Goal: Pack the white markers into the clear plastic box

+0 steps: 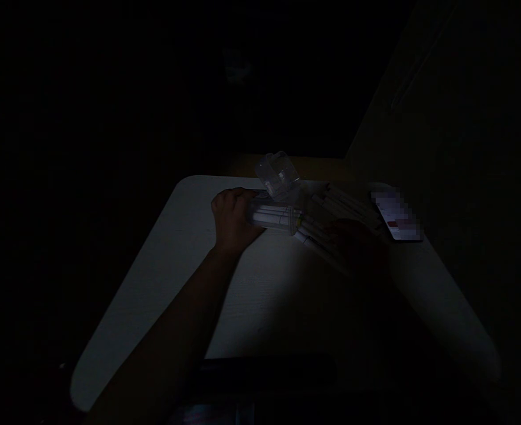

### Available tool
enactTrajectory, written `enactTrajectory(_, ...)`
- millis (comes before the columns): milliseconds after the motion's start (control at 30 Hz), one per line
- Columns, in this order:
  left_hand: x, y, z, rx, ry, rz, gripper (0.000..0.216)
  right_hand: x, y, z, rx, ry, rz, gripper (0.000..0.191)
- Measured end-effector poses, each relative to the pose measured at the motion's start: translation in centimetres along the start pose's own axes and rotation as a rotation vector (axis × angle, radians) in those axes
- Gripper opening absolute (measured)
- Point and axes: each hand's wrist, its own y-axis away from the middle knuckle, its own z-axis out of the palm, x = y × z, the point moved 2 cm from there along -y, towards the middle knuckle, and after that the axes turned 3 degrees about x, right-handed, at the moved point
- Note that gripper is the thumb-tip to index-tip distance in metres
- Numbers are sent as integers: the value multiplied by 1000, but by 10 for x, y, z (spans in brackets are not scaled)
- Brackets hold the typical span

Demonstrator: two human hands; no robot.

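My left hand (231, 215) is wrapped around the closed end of a clear plastic box (292, 220) that lies on its side on the white table (251, 289). Inside the box are several white marker pens (269, 217). In deep shadow at the box's open mouth, my right hand (357, 239) has its fingers closed over a few loose white pens (315, 243), whose near ends point into the opening; the finger detail is dim. Behind the box stands a clear plastic lid or second box (278, 173), tilted.
More white pens (344, 203) lie loose beyond my right hand. A lit phone (396, 215) rests near the table's right edge. A dark object (264, 372) spans the near edge of the table. The surroundings are very dark.
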Motion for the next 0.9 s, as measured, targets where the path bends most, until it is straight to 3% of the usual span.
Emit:
enactTrajectory(300, 1, 0, 0, 29, -2, 6, 56, 7, -3, -1, 41, 179, -22, 29)
enactTrajectory(533, 1, 0, 0, 19, -6, 12, 55, 35, -3, 5, -257, 487, 61, 34)
enactTrajectory(900, 0, 0, 0, -1, 4, -12, 54, 37, -4, 2, -331, 426, 222, 33)
